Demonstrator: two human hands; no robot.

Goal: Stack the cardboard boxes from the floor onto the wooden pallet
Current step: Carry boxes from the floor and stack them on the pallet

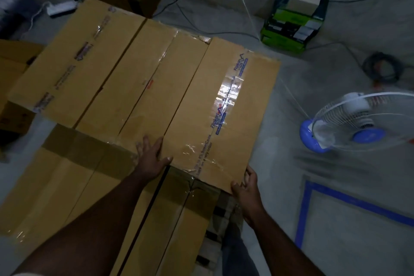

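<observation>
Four long cardboard boxes side by side on the upper layer; rightmost box [220, 107] on top at the stack's right edge, overhanging wooden pallet [220, 213]. Left hand [151, 154] flat, fingers spread against its near left corner; right hand [246, 186] pinching the near right corner. Best slid left, flush with neighbour. Open floor right; fan [358, 121] near.

Cardboard boxes [139, 78] tan-brown, plain. Rightmost box [224, 105] has clear glossy tape [226, 96] with blue and red printed lettering. Lower boxes [89, 186] carry darker brown tape bands [74, 141]. Fan [349, 123] white cage, blue base and blue hub. Floor [313, 29] pale grey, with blue tape lines [349, 197]. Carton [293, 22] by the wall green and black with white panels. Cable coil [380, 69] black.
</observation>
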